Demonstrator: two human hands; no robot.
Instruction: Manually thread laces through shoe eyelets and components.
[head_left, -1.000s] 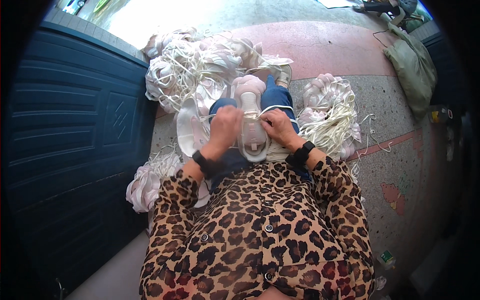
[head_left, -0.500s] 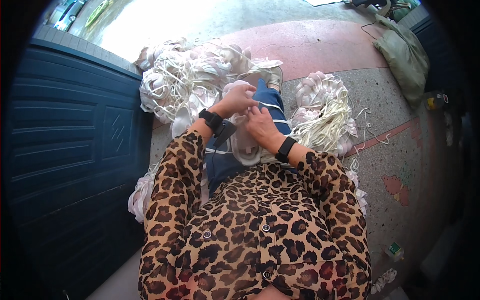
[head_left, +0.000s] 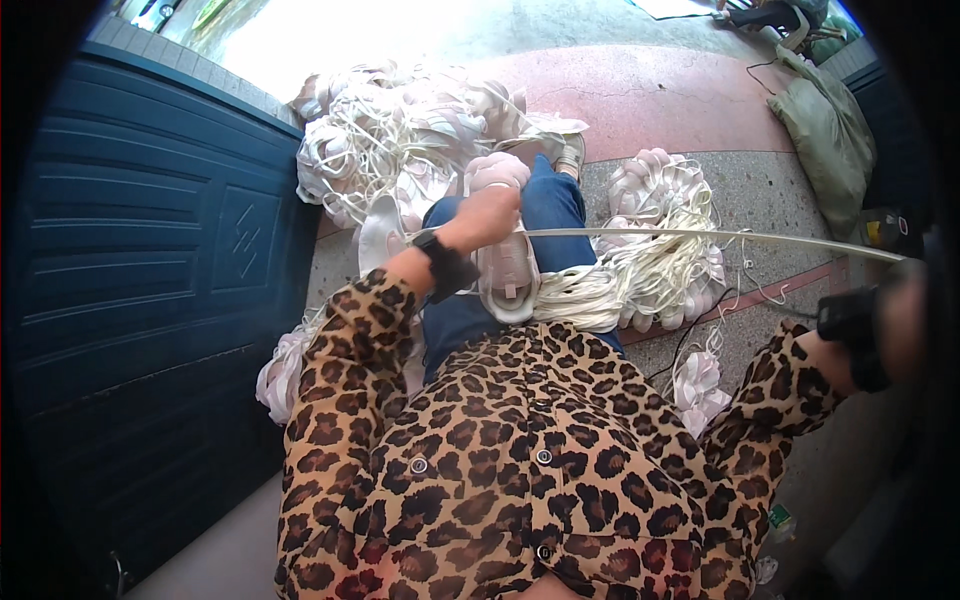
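A pale pink and white shoe upper [head_left: 508,270] lies across my lap, its rounded heel opening toward me. My left hand [head_left: 488,218] is closed over its middle, gripping it; the fingertips are hidden beneath the hand. From there a white shoelace [head_left: 700,234] runs taut to the right, above my blue-trousered leg. At its far end is my right hand [head_left: 903,310], held out at the right edge, blurred, closed on the lace. Beside my right thigh lies a bundle of cream laces [head_left: 640,275] attached to more uppers [head_left: 655,185].
A large heap of similar uppers with tangled laces [head_left: 400,140] sits beyond my left knee. Another small pile [head_left: 285,370] lies near my left elbow. A blue panelled door [head_left: 150,240] stands close on the left. A greenish sack [head_left: 820,140] leans at the far right.
My right hand has swung from beside my left hand far out to the right, drawing the shoelace straight. My left hand stays over the shoe upper, now closed in a fist.
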